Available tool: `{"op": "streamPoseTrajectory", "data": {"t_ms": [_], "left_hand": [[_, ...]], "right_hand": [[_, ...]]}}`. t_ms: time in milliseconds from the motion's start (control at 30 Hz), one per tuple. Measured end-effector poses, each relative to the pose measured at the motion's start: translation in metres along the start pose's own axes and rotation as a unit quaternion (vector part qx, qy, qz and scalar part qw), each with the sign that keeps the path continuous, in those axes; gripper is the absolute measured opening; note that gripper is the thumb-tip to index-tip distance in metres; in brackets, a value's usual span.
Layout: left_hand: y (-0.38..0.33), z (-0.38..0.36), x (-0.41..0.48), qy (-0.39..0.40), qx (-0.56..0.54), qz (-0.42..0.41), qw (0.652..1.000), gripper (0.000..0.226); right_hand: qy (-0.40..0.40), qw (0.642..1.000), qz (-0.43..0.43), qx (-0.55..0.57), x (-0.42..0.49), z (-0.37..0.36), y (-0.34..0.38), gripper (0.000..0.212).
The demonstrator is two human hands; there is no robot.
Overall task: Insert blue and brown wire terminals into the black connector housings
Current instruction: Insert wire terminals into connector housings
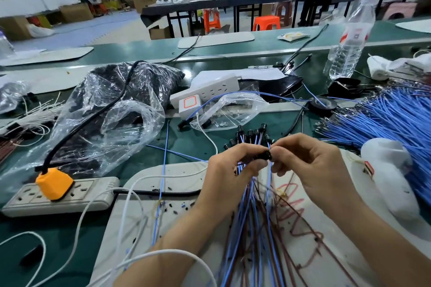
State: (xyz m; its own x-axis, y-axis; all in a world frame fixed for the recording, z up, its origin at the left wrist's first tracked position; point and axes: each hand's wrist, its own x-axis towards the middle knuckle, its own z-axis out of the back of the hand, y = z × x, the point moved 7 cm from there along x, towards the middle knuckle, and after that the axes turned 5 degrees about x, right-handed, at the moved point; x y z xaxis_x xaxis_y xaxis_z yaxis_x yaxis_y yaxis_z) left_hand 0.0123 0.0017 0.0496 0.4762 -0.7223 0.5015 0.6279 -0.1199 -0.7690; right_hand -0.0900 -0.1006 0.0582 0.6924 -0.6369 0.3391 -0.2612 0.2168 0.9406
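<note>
Black connector housing (264, 155) pinched between both hands

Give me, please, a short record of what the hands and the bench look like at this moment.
left hand: grips a wire bundle of blue and brown wires
right hand: pinches a black connector at the left fingertips
fitted connectors: fan out above the left hand
blue wire pile: on the bench, to the right
plastic bag: to the left, dark parts inside
power strip: near left, orange plug in it
water bottle: stands far right
</note>
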Motion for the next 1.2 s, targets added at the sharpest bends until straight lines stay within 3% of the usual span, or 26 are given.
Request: {"op": "streamPoseTrajectory", "data": {"t_ms": [167,400,600,733,900,1200], "left_hand": [[0.004,-0.003,-0.004,0.016,-0.042,0.045,0.998,0.013],[0.013,-0.005,-0.003,0.025,-0.073,0.079,0.994,0.011],[0.019,-0.007,-0.005,0.071,-0.067,0.104,0.99,0.011],[0.016,-0.008,-0.005,0.075,-0.071,0.101,0.99,0.02],[0.019,-0.009,-0.007,0.079,-0.109,0.122,0.983,0.008],[0.02,-0.02,-0.008,0.091,-0.211,0.146,0.962,0.014]], "right_hand": [[0.007,0.994,-0.053,0.093,-0.001,-0.003,-0.01,0.015],[0.045,0.996,-0.06,0.052,0.001,-0.003,-0.013,0.008],[0.105,0.985,-0.131,0.028,0.003,-0.002,-0.019,0.005],[0.112,0.967,-0.202,0.103,0.001,0.0,-0.027,0.021],[0.125,0.968,-0.198,0.087,0.0,-0.001,-0.028,0.015],[0.147,0.963,-0.202,0.099,-0.002,-0.001,-0.024,0.005]]}}
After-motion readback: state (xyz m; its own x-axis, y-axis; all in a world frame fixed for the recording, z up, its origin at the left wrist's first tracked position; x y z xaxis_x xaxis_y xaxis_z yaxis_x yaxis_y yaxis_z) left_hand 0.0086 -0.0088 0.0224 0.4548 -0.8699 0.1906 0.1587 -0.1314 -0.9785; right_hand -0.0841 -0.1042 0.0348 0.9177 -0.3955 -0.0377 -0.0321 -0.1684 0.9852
